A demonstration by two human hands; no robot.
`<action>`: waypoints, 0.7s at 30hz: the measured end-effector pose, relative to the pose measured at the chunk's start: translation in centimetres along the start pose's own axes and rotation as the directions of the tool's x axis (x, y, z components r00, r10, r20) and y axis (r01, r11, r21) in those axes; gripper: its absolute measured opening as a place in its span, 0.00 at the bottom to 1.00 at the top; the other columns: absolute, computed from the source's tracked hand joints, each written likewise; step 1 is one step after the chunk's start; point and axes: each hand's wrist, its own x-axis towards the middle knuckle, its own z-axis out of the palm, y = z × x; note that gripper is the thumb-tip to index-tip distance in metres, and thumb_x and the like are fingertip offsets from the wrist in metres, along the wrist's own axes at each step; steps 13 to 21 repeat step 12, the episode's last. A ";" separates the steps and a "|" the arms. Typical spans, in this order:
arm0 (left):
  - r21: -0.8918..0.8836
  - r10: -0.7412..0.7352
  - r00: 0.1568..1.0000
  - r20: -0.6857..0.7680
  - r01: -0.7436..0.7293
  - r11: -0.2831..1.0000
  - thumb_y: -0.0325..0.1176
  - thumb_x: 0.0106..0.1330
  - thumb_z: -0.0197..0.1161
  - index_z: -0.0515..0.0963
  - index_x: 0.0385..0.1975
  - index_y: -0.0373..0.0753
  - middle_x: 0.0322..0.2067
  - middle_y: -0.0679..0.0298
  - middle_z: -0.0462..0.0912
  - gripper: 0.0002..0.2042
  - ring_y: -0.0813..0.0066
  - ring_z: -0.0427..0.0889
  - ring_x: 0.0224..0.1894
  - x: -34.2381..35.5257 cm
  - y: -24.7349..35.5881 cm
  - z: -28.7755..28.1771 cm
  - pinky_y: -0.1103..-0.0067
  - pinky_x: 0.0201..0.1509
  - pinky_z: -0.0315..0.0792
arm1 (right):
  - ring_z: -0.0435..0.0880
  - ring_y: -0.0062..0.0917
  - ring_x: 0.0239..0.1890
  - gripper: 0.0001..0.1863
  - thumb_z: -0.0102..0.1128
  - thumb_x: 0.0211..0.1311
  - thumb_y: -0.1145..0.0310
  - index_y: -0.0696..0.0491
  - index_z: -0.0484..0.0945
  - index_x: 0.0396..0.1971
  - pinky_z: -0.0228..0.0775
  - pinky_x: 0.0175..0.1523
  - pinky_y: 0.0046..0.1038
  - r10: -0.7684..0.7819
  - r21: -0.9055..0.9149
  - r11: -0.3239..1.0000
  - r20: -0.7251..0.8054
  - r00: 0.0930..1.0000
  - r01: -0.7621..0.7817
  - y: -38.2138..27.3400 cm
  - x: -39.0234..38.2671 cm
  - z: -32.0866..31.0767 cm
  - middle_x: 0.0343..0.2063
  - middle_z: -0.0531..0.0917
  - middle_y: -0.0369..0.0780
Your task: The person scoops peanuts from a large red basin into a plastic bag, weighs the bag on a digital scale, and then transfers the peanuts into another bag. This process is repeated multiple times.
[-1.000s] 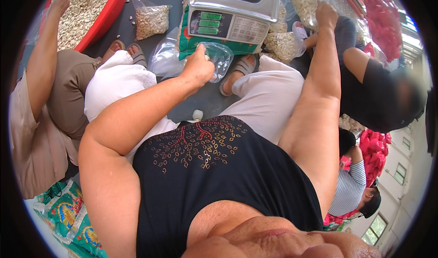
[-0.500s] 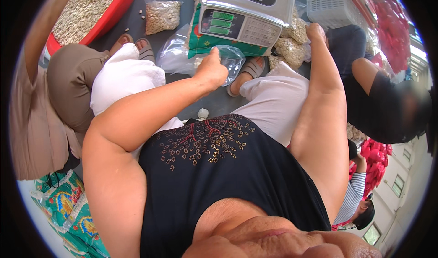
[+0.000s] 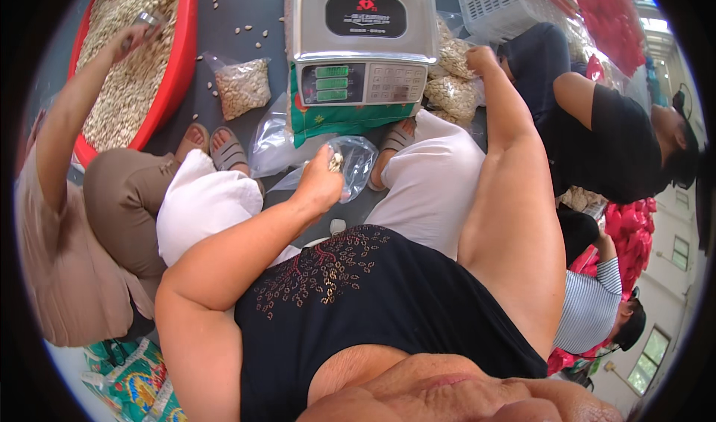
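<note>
My left hand (image 3: 319, 183) is closed low in front of the scale, with pale nuts (image 3: 336, 161) showing at its fingertips. A clear plastic bag (image 3: 360, 170) lies around and beyond those fingers; whether the hand also grips its film is hard to see. My right hand (image 3: 483, 61) is bent round the edge of a clear bag of pale nuts (image 3: 452, 94) to the right of the scale. Between both hands stands a silver weighing scale (image 3: 399, 38) with a lit green display, resting on a green printed sack (image 3: 313, 123).
At the left, a co-worker's hand (image 3: 128, 41) holds a metal scoop (image 3: 151, 19) over a red tub (image 3: 188, 41) full of nuts. One filled bag (image 3: 242, 88) lies on the floor among loose nuts. A white crate (image 3: 496, 0) and people in dark clothes are at the right.
The view has shifted. My left hand has come lower and now shows pale nuts at its fingertips. My right hand stays at the filled bags. The co-worker's scoop has come into view.
</note>
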 end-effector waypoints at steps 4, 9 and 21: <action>-0.002 -0.077 0.995 0.063 0.078 0.997 0.17 0.55 0.44 0.55 0.66 0.35 0.63 0.53 0.64 0.33 0.60 0.76 0.50 -0.4 1.2 -0.1 0.76 0.38 0.81 | 0.84 0.32 0.39 0.31 0.66 0.52 0.50 0.50 0.74 0.55 0.78 0.39 0.45 0.309 0.269 0.938 -0.372 0.875 -0.217 4.5 3.7 -1.5 0.44 0.82 0.44; -0.027 -0.198 0.975 0.098 0.202 0.979 0.15 0.55 0.42 0.46 0.69 0.34 0.67 0.58 0.58 0.36 0.63 0.79 0.45 0.5 2.0 -0.4 0.78 0.36 0.78 | 0.83 0.32 0.37 0.46 0.67 0.45 0.40 0.53 0.65 0.61 0.77 0.38 0.34 0.426 0.452 0.818 -0.060 0.903 -0.357 2.5 2.6 -1.8 0.52 0.76 0.48; -0.044 -0.258 0.962 0.086 0.263 0.964 0.15 0.56 0.42 0.43 0.70 0.35 0.68 0.57 0.56 0.37 0.65 0.81 0.42 1.7 2.3 -0.7 0.77 0.33 0.78 | 0.83 0.30 0.33 0.46 0.65 0.50 0.43 0.53 0.58 0.64 0.77 0.35 0.32 0.274 0.453 0.811 0.266 0.924 -0.370 6.1 8.3 1.8 0.51 0.76 0.49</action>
